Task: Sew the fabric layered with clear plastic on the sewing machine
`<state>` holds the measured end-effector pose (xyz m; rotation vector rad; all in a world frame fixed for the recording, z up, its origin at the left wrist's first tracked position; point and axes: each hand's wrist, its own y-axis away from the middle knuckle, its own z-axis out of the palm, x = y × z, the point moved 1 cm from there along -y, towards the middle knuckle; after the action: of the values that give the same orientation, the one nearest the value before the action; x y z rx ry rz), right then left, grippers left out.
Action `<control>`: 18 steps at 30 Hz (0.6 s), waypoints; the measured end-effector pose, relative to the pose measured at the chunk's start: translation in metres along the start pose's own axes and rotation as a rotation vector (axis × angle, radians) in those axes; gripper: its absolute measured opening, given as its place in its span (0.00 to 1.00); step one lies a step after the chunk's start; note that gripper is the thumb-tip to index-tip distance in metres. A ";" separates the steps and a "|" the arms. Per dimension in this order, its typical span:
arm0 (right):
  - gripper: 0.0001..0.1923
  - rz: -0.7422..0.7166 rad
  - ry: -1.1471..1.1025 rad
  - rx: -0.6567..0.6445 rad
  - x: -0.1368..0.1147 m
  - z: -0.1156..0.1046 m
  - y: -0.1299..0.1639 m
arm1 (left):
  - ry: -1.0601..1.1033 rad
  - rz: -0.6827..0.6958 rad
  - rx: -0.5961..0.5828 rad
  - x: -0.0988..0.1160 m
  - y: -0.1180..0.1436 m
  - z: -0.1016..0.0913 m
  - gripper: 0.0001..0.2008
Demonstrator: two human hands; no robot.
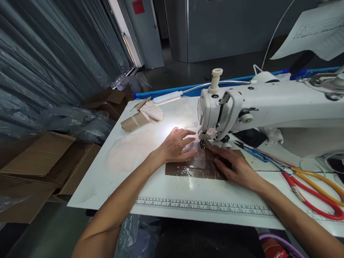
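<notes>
white table (pixel 150 186) | sewing machine (pixel 268 104) | scissors (pixel 314 186) | cardboard roll (pixel 133 122) | printed ruler (pixel 204 206)

White sewing machine (pixel 268 104), white table (pixel 129 179) with printed black ruler markings (pixel 204 206), dark brown glossy plate (pixel 199 168), red-handled scissors (pixel 314 200), orange-handled scissors (pixel 319 179), blue snips (pixel 255 152), tan cardboard roll (pixel 133 122), blue rail (pixel 166 93)

Needle area under sewing machine head (pixel 212 118) too small, glare-washed. Piece beneath left hand (pixel 176 145) and right hand (pixel 233 168) mostly covered, kind unclear. Machine body cut by right edge. Red-handled scissors (pixel 314 200) blades partly hidden. Ruler (pixel 204 206) digits barely legible.
</notes>
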<state>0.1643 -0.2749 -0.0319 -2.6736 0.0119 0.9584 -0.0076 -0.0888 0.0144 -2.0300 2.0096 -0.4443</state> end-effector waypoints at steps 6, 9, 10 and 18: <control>0.18 0.093 -0.131 0.039 0.004 -0.006 -0.005 | 0.101 0.063 -0.115 0.023 0.006 -0.012 0.12; 0.17 0.138 -0.077 -0.097 0.002 -0.014 -0.014 | 0.265 0.097 -0.155 0.032 0.012 0.001 0.11; 0.17 0.151 -0.062 -0.165 0.002 -0.017 -0.018 | 0.322 0.093 -0.146 0.032 0.014 0.005 0.11; 0.14 0.196 0.014 0.022 0.017 -0.010 -0.034 | 0.406 0.098 -0.071 0.022 0.022 0.022 0.09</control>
<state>0.1879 -0.2442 -0.0257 -2.6959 0.2910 0.9903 -0.0197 -0.1124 -0.0131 -1.9958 2.3723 -0.8319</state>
